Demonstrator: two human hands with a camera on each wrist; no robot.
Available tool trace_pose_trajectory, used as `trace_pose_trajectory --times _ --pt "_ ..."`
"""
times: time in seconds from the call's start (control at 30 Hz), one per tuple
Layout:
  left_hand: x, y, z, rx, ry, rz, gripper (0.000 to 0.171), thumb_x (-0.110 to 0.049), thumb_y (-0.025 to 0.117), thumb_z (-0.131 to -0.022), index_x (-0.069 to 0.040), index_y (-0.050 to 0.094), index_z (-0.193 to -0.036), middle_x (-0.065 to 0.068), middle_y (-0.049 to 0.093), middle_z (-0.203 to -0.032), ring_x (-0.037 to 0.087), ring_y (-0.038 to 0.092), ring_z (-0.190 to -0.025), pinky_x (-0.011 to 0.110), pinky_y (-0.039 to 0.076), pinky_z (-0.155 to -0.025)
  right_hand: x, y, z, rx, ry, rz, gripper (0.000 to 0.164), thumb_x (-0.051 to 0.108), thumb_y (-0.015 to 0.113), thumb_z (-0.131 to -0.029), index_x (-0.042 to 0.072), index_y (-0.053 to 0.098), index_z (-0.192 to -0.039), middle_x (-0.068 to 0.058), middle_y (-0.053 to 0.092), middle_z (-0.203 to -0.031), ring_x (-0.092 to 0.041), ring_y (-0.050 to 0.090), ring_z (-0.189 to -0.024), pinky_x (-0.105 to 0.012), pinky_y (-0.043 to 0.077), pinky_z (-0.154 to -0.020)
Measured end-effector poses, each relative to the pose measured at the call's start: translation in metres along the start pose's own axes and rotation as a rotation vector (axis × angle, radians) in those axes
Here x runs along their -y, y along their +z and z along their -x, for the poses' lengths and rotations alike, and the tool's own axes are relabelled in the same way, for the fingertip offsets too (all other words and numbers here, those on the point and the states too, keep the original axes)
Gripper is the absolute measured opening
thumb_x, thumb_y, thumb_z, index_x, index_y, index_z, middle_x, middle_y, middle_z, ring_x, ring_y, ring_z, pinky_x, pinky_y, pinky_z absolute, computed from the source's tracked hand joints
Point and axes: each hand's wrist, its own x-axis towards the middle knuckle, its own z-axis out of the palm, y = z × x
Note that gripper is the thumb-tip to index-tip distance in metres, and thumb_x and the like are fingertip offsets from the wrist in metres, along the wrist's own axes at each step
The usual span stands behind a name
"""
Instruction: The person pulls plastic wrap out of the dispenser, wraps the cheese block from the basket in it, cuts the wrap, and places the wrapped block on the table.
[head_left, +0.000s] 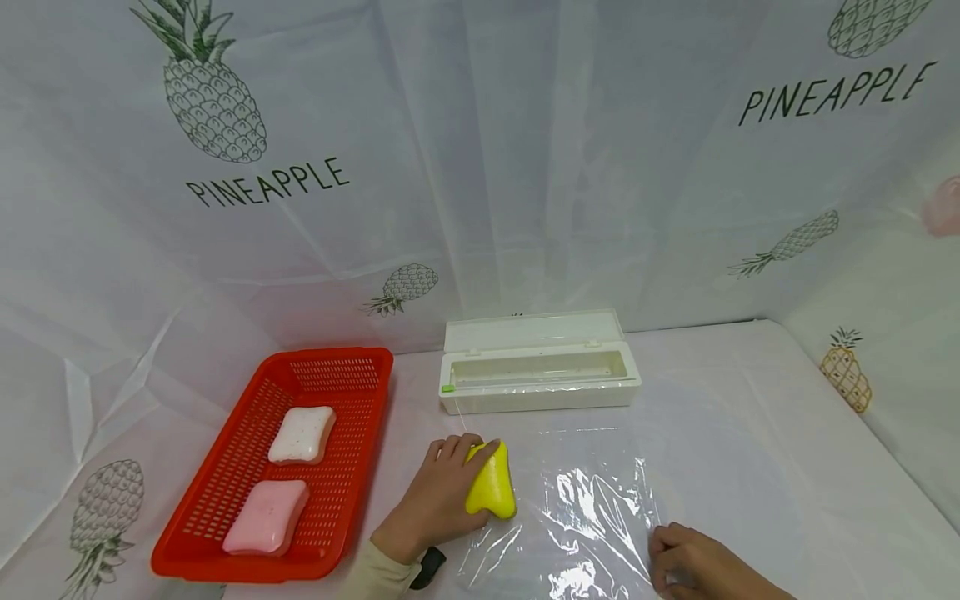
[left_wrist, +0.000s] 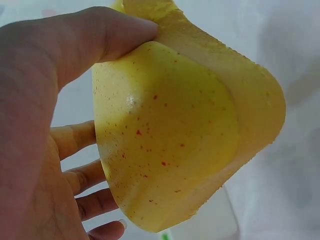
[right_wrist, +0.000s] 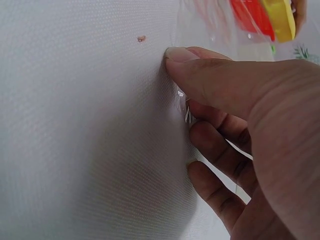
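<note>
Left hand (head_left: pixel 442 504) grips yellow sponge-like block (head_left: pixel 495 485) between thumb and spread fingers, left on clear film (head_left: pixel 592 500); right hand (head_left: pixel 693 565) pinches film's right edge. Block (probably light, squashy) seems best held by its sides.

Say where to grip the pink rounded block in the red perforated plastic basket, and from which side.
Likely best from above, gripping across the left and right sides of the pink rounded block. It lies flat, its thick right side exposed, and bare floor of the red perforated plastic basket on that side leaves room to reach down beside it.
</note>
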Motion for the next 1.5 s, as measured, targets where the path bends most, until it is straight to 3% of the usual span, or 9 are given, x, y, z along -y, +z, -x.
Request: trace_pose_trajectory --times 0.27,0.63,0.7,0.87,1.03,1.27,1.5 --pt "-0.019 0.015 -0.005 0.024 0.057 -0.019 0.084 -0.049 0.083 -0.082 -0.020 0.051 -0.155 0.002 0.056 -0.139 0.021 0.051 -0.127 0.042 0.041 -0.109 0.002 0.000 -0.002 0.014 0.049 -0.043 0.047 -0.008 0.088 -0.063 0.031 0.070 -0.080 0.018 0.053 -0.091 0.007 0.048 -0.084 -0.009 0.041 -0.070" --pt "-0.044 0.026 -0.014 0.048 0.108 -0.040 0.084 -0.052 0.081 -0.082 -0.022 0.052 -0.154 -0.001 0.057 -0.139 0.018 0.052 -0.125 0.040 0.043 -0.108 0.002 0.000 -0.004 -0.027 0.007 -0.025 0.051 -0.011 0.087 -0.058 0.031 0.068 -0.080 0.017 0.053 -0.090 0.007 0.050 -0.085 -0.005 0.038 -0.073" --pt "-0.048 0.028 -0.015 0.054 0.113 -0.046 0.083 -0.053 0.081 -0.082 -0.023 0.052 -0.154 -0.002 0.057 -0.139 0.017 0.052 -0.124 0.038 0.043 -0.108 0.003 0.000 -0.004 -0.014 0.026 -0.034 0.050 -0.010 0.088 -0.061 0.032 0.068 -0.080 0.017 0.053 -0.090 0.007 0.049 -0.085 -0.008 0.041 -0.072" --pt "-0.054 0.028 -0.016 0.065 0.122 -0.050 0.082 -0.053 0.080 -0.083 -0.024 0.052 -0.154 -0.003 0.058 -0.137 0.015 0.052 -0.122 0.035 0.043 -0.107 0.003 -0.001 -0.004 0.011 0.066 -0.036 0.047 -0.008 0.089 -0.065 0.032 0.069 -0.080 0.018 0.053 -0.091 0.007 0.048 -0.085 -0.010 0.042 -0.070" --pt "-0.058 0.029 -0.016 0.067 0.130 -0.050 0.082 -0.054 0.080 -0.083 -0.024 0.052 -0.154 -0.003 0.058 -0.136 0.015 0.053 -0.121 0.035 0.044 -0.107 0.002 0.001 -0.003 -0.028 0.009 -0.017 0.052 -0.011 0.087 -0.057 0.031 0.067 -0.079 0.017 0.053 -0.090 0.006 0.049 -0.085 -0.005 0.038 -0.074" --pt "-0.063 0.033 -0.016 0.027 0.147 -0.079 0.083 -0.056 0.080 -0.082 -0.022 0.054 -0.153 -0.002 0.059 -0.135 0.016 0.054 -0.120 0.035 0.044 -0.106 0.000 0.001 0.001 0.014 0.053 -0.033 0.046 -0.006 0.090 -0.065 0.032 0.069 -0.080 0.019 0.053 -0.092 0.007 0.048 -0.084 -0.008 0.040 -0.071" --pt "-0.071 0.041 -0.020 0.059 0.136 -0.109 0.085 -0.062 0.077 -0.083 -0.024 0.051 -0.154 -0.004 0.058 -0.138 0.015 0.053 -0.122 0.035 0.044 -0.108 -0.001 0.002 0.003 0.012 0.052 -0.025 0.046 -0.004 0.091 -0.062 0.033 0.069 -0.079 0.019 0.053 -0.090 0.008 0.047 -0.084 -0.008 0.039 -0.071"
